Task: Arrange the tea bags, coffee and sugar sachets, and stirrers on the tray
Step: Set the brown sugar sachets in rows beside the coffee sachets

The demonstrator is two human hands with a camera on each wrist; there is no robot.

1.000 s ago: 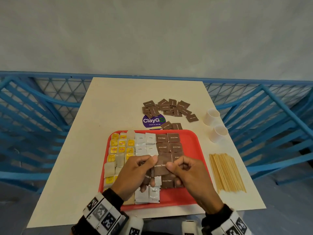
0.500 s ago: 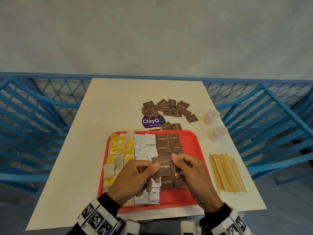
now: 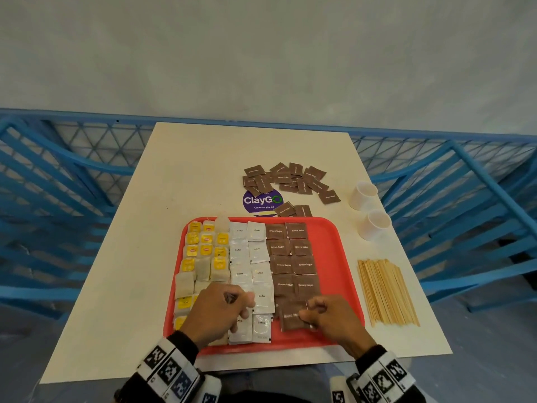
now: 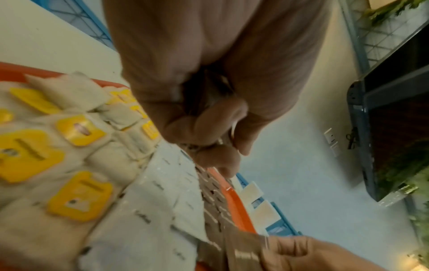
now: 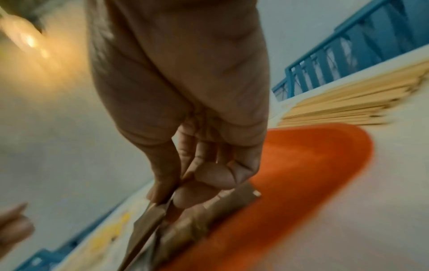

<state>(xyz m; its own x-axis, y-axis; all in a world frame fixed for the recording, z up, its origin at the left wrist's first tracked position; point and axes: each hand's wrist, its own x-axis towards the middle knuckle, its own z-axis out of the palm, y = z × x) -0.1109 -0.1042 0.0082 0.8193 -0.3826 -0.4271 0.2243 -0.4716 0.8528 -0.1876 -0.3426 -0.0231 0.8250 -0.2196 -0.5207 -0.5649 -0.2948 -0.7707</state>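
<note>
A red tray (image 3: 334, 257) holds tea bags (image 3: 206, 251) with yellow tags on the left, white coffee sachets (image 3: 248, 257) in the middle and two columns of brown sugar sachets (image 3: 290, 257) on the right. My right hand (image 3: 308, 312) pinches one brown sugar sachet (image 3: 290, 317) by its right edge, low over the near end of the brown columns. In the right wrist view thumb and fingers (image 5: 185, 196) clamp this sachet (image 5: 144, 234). My left hand (image 3: 232, 301) hovers over the coffee sachets, fingers curled round a few more brown sachets (image 4: 209, 144).
A loose pile of brown sugar sachets (image 3: 287, 178) lies on the table beyond the tray, near a purple ClayGo sticker (image 3: 261, 200). Wooden stirrers (image 3: 386, 292) lie in a bundle right of the tray. Two white cups (image 3: 363, 194) stand at the right edge. Blue railings surround the table.
The hands have drawn apart. My right hand brought the brown sachet down and right to the near end of the brown columns; my left hand shifted left with its sachets.
</note>
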